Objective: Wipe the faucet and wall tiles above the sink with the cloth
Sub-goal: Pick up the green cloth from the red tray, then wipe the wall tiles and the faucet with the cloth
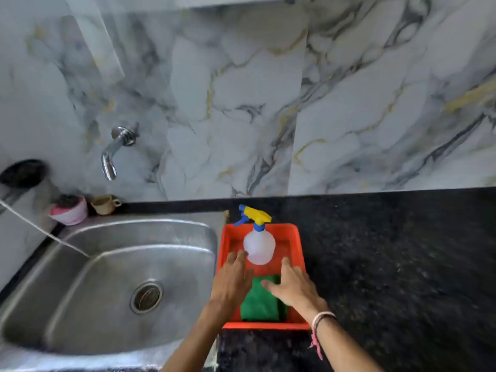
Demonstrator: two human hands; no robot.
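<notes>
I have not started wiping yet. My left hand (233, 277) and right hand (291, 284) are spread open over the red tray (297, 237), holding nothing. The green cloth (261, 304) lies in it (beside a spray bottle (259, 247)). The faucet (114, 149) and wall tiles (241, 103) wait.

Landmark: orange tray (295, 238) on black granite counter (402, 264). A clear spray bottle (259, 248) w/ yellow-blue trigger stands upright in the tray's far half. Well left of the tray, at the back, a small beige cup (105, 204), and beside it a pink-white bowl (70, 210) w/ dark scrubber inside. Further left, a black round thing (22, 173), too blurred to tell.
</notes>
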